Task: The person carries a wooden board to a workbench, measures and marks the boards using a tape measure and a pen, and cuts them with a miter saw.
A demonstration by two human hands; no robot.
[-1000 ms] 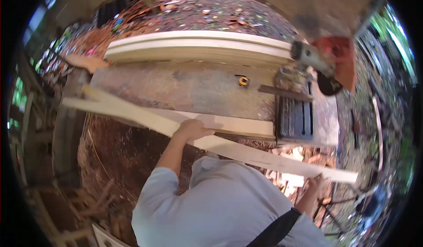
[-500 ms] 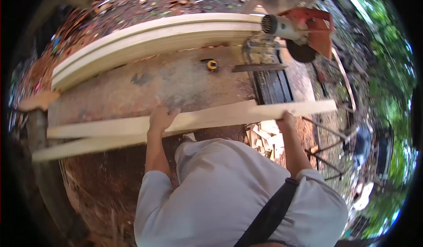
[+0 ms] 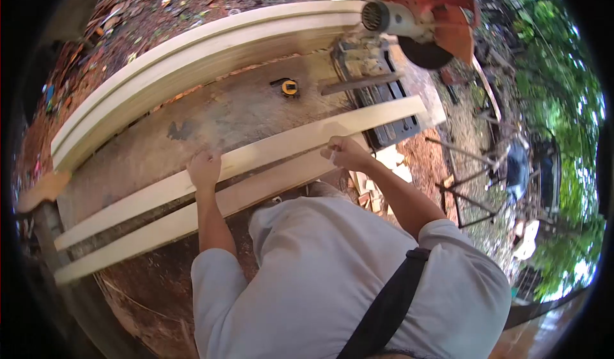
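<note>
Two long pale wooden boards lie side by side along the near edge of the workbench, with a narrow gap between them. My left hand (image 3: 204,169) is closed over the far board (image 3: 275,146), left of its middle. That board's right end rests across the base of a chop saw (image 3: 393,128). My right hand (image 3: 346,153) is over the right part of the near board (image 3: 256,191), beside the far board's edge. Its fingers are curled, with a small whitish spot at them; what they hold cannot be made out.
A stack of long boards (image 3: 211,55) runs along the bench's far side. On the bench (image 3: 224,112) lies a yellow tape measure (image 3: 290,87). The saw's dark blade (image 3: 427,52) is raised at the right. Wood offcuts (image 3: 364,189) lie below the near edge.
The far board has swung away from me at its right end and separated from the near one. My right hand has left that end and moved left. The view has shifted slightly.
</note>
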